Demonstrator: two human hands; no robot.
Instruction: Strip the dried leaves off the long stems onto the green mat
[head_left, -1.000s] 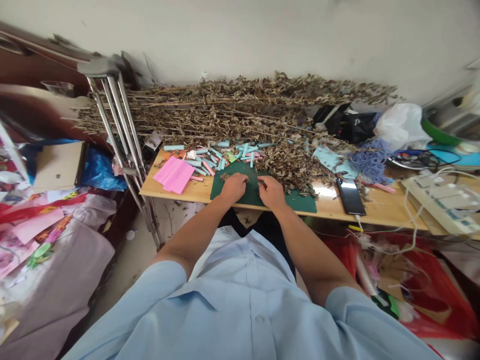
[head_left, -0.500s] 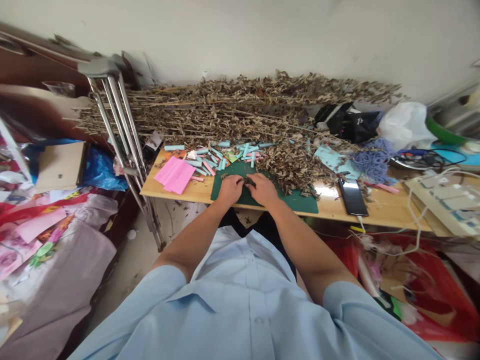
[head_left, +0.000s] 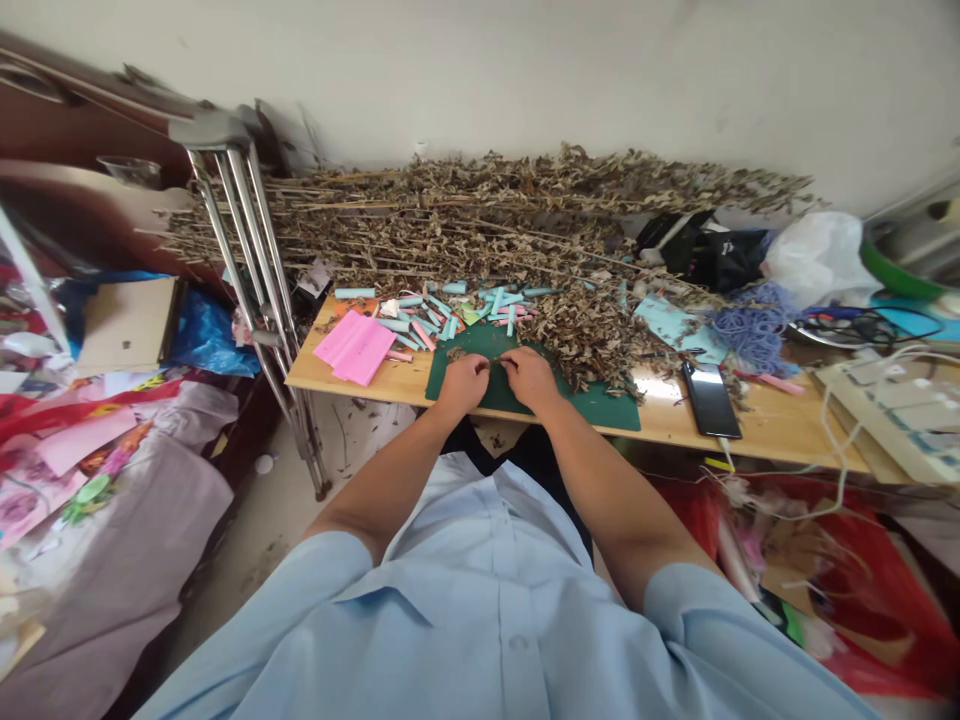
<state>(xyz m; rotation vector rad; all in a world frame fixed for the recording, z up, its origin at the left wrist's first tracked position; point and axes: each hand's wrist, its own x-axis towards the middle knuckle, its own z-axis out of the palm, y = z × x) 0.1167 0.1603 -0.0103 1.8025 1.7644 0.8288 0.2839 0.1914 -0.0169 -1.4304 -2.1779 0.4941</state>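
Observation:
My left hand (head_left: 463, 383) rests over the green cutting mat (head_left: 611, 408), its fingers curled into a pinch. Facing it across a small gap is my right hand (head_left: 531, 378), thumb and fingers also drawn together. Whatever lies between the fingertips of each is too small to make out. A heap of dried leaves (head_left: 592, 340) spreads over the mat's right part and back, just beyond my right hand. Behind my left hand lie several blue paper rolls (head_left: 431, 318) and pink ones. Pink paper sheets (head_left: 360, 348) lie to the left on the wooden table (head_left: 315, 372).
Long bundles of dried stalks (head_left: 450, 215) lie along the wall. Metal crutches (head_left: 251, 240) lean at the table's left end. To the right are a phone (head_left: 709, 400) with a cable, light-blue paper (head_left: 679, 325), purple string (head_left: 754, 325) and a power strip (head_left: 892, 410).
My fingertips have moved slightly apart, widening the gap between my hands. The whole view has shifted a little as my head moved.

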